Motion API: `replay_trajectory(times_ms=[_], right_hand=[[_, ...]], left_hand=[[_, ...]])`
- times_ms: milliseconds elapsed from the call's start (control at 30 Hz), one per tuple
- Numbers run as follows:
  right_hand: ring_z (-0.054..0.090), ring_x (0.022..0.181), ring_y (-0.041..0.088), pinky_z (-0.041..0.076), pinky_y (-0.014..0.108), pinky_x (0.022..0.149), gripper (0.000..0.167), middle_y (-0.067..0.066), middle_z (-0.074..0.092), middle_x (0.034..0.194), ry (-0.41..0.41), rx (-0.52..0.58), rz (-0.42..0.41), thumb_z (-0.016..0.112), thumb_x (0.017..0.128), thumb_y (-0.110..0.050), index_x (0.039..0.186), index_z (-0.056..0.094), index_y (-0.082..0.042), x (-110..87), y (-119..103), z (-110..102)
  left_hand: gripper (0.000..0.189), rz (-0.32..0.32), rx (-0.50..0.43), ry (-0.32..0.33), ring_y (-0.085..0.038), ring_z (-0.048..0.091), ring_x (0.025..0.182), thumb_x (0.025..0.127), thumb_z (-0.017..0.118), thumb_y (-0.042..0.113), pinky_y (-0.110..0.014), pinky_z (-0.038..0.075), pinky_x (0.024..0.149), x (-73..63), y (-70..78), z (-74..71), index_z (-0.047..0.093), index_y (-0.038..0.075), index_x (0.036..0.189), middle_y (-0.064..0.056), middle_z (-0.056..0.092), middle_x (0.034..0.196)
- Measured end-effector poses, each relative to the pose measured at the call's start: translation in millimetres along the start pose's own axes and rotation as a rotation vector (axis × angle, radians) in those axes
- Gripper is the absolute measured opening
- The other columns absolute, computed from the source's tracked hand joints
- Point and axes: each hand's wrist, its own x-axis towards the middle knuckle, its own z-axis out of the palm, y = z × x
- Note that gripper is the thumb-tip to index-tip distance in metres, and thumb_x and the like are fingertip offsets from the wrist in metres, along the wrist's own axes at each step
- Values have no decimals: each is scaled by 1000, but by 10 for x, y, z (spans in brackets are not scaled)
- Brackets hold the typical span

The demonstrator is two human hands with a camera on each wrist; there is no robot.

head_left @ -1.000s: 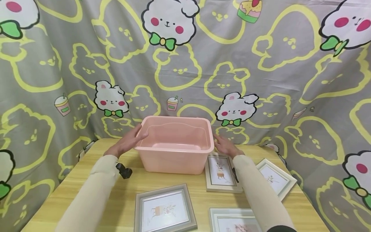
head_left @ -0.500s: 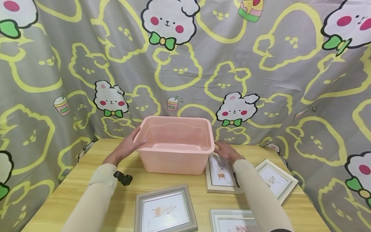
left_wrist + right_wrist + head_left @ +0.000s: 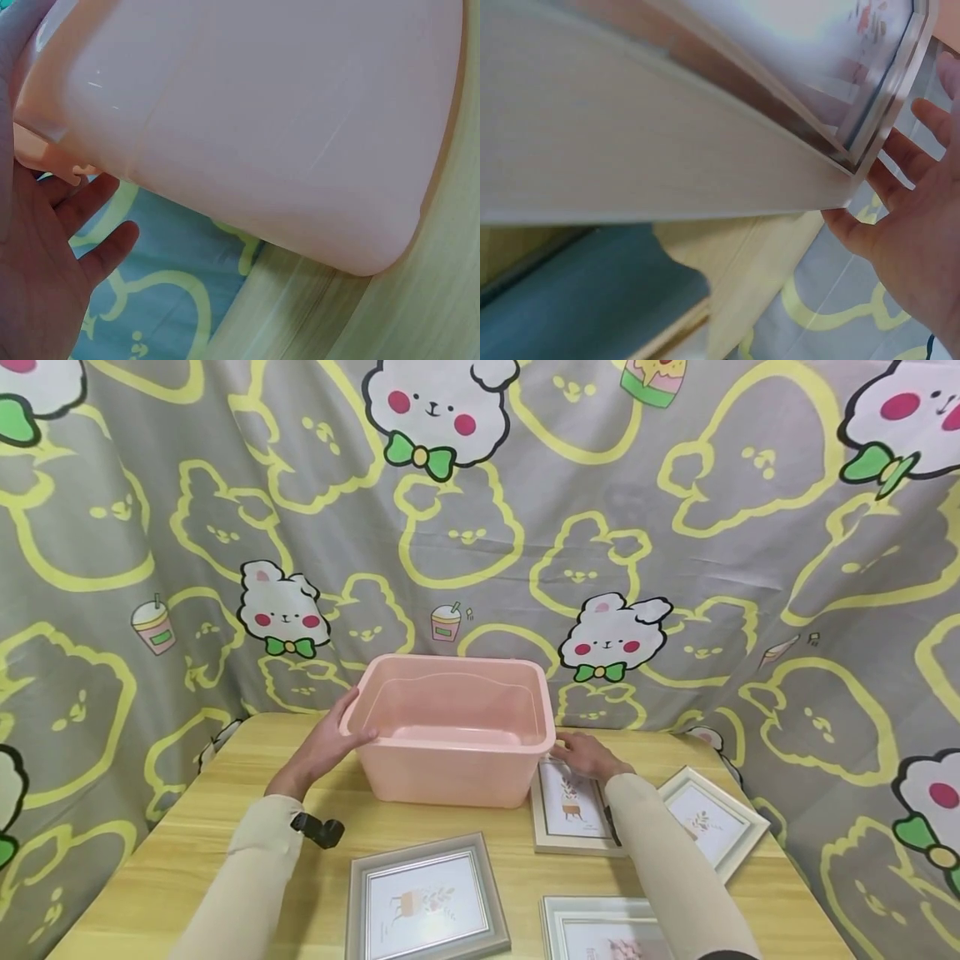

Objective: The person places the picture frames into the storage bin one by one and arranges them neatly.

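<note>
A pink plastic storage bin [image 3: 453, 777] stands upright on the table, its inside empty. My left hand [image 3: 330, 746] grips its left rim, thumb over the top edge and other fingers outside. In the left wrist view, the left hand [image 3: 45, 262] has two fingers loosely spread below the rim. My right hand [image 3: 592, 755] is at the bin's right side, just under the rim, with fingers extended. A light picture frame [image 3: 542, 827] lies below it; in the right wrist view, the right hand's fingers [image 3: 904, 159] are right at the frame's end.
A grey-silver picture frame [image 3: 491, 893] lies in front of the bin. A pale frame [image 3: 555, 927] is at the near edge, and a cream frame [image 3: 742, 847] lies angled beyond the right sleeve. A patterned curtain [image 3: 465, 610] hangs behind the wooden table [image 3: 300, 893].
My left hand has closed onto the bin's left rim, its thumb now down over the edge. My right hand has sunk slightly beside the bin. The frames have stayed in place.
</note>
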Motion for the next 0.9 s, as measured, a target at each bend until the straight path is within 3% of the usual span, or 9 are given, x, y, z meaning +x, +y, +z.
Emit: replay_trajectory(times_ms=[300, 433, 667, 900], right_hand=[[53, 118, 35, 44, 55, 100, 45, 18, 56, 129, 23, -50, -43, 56, 96, -37, 133, 58, -10, -24, 35, 40], [53, 118, 34, 44, 55, 99, 42, 17, 55, 129, 21, -70, -39, 60, 94, -36, 128, 62, -10, -56, 28, 43], [53, 118, 34, 45, 56, 98, 37, 16, 54, 129, 28, -90, -39, 61, 94, -32, 125, 65, -12, -61, 41, 41], [52, 119, 34, 45, 57, 99, 36, 16, 53, 131, 15, -90, -45, 59, 96, -31, 127, 63, -13, -62, 50, 52]], left_hand=[[97, 83, -80, 62, -38, 43, 132, 84, 73, 35, -55, 33, 111, -55, -72, 108, 9, 23, 157, -19, 33, 153], [101, 101, -152, 86, -37, 39, 135, 83, 76, 24, -55, 31, 112, -107, -106, 171, 6, 23, 157, -18, 30, 155], [105, 105, -232, 119, -36, 35, 137, 84, 75, 19, -56, 29, 111, -148, -118, 262, 0, 25, 157, -19, 29, 154], [103, 117, -256, 144, -36, 35, 137, 84, 74, 18, -56, 29, 111, -165, -138, 317, 1, 25, 156, -16, 30, 154]])
